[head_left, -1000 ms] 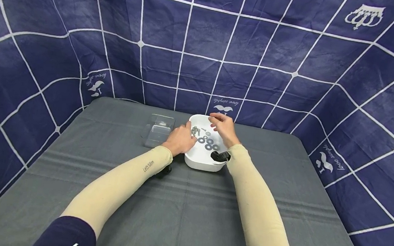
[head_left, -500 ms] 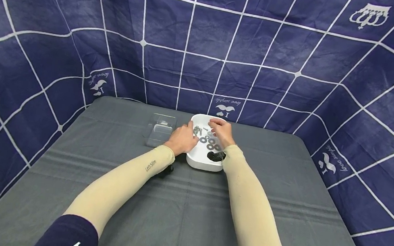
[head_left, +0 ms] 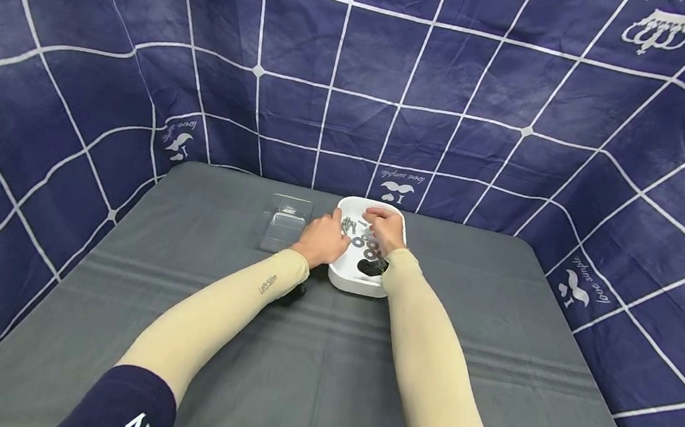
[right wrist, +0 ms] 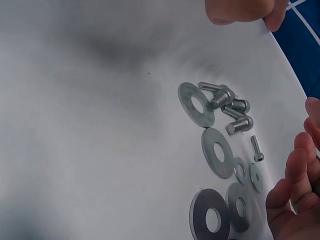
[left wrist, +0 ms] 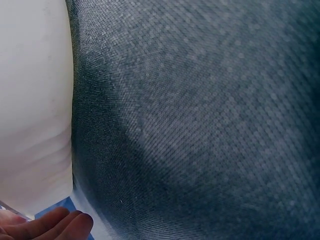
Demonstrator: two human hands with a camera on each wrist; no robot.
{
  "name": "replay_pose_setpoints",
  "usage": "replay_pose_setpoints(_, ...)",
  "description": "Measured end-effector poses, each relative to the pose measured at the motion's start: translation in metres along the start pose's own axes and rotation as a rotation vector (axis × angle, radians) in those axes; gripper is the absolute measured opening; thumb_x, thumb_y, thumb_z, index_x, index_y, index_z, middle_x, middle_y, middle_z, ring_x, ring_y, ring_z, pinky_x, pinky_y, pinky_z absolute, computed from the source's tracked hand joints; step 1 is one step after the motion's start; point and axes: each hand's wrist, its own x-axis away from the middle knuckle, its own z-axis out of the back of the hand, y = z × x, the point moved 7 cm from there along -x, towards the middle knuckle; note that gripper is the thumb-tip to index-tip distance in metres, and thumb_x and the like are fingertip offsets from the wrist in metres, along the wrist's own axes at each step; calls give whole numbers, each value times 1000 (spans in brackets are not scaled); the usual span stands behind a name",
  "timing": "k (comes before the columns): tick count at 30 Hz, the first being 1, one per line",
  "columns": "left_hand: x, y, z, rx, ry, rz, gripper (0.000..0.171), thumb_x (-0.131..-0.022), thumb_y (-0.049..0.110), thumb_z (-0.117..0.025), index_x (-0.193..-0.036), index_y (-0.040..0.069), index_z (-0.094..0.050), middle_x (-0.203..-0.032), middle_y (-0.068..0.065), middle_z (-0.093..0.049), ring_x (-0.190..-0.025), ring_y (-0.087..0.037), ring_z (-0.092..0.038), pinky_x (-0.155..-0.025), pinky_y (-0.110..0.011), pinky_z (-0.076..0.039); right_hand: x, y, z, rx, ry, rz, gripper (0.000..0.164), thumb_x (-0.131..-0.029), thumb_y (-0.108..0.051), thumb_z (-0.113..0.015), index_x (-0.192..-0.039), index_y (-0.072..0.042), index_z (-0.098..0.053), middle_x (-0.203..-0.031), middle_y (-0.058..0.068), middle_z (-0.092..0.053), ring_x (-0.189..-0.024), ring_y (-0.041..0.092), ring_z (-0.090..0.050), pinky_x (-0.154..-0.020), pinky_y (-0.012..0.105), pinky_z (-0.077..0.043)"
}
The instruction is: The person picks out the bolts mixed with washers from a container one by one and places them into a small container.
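Observation:
A white plastic tray [head_left: 348, 285] stands on the table, holding metal washers and bolts. My left hand [head_left: 320, 240] grips its left rim, thumb over the inside, fingers outside. Those fingers [left wrist: 55, 226] show beside the tray's white outer wall in the left wrist view. Over the tray, my right hand [head_left: 388, 231] hovers with loosely bent fingers [right wrist: 296, 167]; nothing shows in it. Near these fingers in the right wrist view lie a large washer [right wrist: 227, 162], a smaller washer [right wrist: 255, 177], a cluster of bolts [right wrist: 241, 125] and one thin screw [right wrist: 255, 146].
Left of the tray lies a clear plastic box [head_left: 284, 233]. Grey cloth [head_left: 273, 375] covers the table. A blue curtain with white lines [head_left: 364, 131] hangs behind and at both sides. A black device [head_left: 372, 267] sits at my right wrist, over the tray.
My right hand has come down and slightly left, from the tray's far end to over the washers. My left hand keeps its hold on the rim. The view has shifted slightly.

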Motion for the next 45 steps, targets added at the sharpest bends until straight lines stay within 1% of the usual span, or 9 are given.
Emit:
replay_pose_setpoints(3,-2,3,3,-3,8,-16,66,-93,31,-55,-144,-5,-36,-116,-26,-62,-104,-40,-66,-88,-51,-54,-3,1,2,-1,17,-12,25,-89,-14,-74,-112,-4,-76,-82,-1,-65,-73,19,-55,-62,25,-41)
replay_pose_setpoints(8,-1,4,5,-13,3,-10,65,-93,31,-55,-144,-5,-37,-116,-25,-62,-103,-40,-66,-88,-51,-54,-5,7,1,52,8,-55,27,-89,-17,-73,-113,-5,-76,-104,10,-69,-88,23,-60,-67,25,-44)
replay_pose_setpoints(10,0,4,4,-15,1,-8,64,-93,31,-55,-143,-4,-37,-115,-25,-62,-103,-40,-66,-88,-51,-54,-5,11,0,79,13,-76,26,-88,-18,-74,-111,-6,-76,-107,11,-70,-86,24,-61,-63,26,-45)
replay_pose_setpoints(15,3,4,2,-17,-2,-6,61,-93,30,-55,-141,-4,-38,-114,-25,-62,-103,-40,-66,-88,-51,-54,-4,16,0,140,25,-117,24,-86,-18,-75,-108,-8,-78,-97,11,-70,-68,20,-58,-49,28,-44)
replay_pose_setpoints(21,3,4,1,-19,8,0,59,-93,30,-55,-140,-3,-39,-114,-24,-62,-103,-40,-66,-88,-51,-54,-6,23,-2,203,19,-145,25,-86,-19,-76,-109,-11,-77,-82,5,-63,-52,13,-50,-42,27,-41)
replay_pose_setpoints(28,2,3,1,-11,11,3,61,-94,30,-55,-142,-3,-38,-115,-25,-63,-104,-40,-66,-89,-51,-54,-7,23,-3,237,46,-152,24,-86,-16,-75,-109,-10,-76,-70,0,-57,-48,11,-47,-40,26,-38)
replay_pose_setpoints(37,2,2,2,-15,23,0,63,-93,31,-55,-143,-3,-37,-115,-25,-63,-103,-40,-67,-88,-51,-54,-12,22,-2,355,92,-119,18,-86,-14,-75,-103,-8,-78,-86,8,-69,-61,14,-54,-53,26,-45)
replay_pose_setpoints(41,1,3,0,-19,7,4,63,-94,31,-55,-144,-3,-37,-116,-24,-63,-104,-40,-66,-89,-51,-54,-9,19,-1,369,100,-108,12,-85,-14,-75,-95,-8,-78,-80,7,-68,-59,14,-55,-52,27,-47)
replay_pose_setpoints(45,1,3,0,-16,-6,17,63,-95,32,-56,-145,-2,-36,-118,-24,-62,-105,-39,-66,-90,-50,-54,-9,19,-1,408,79,-118,17,-86,-18,-76,-100,-10,-79,-82,6,-69,-59,13,-55,-51,26,-48)
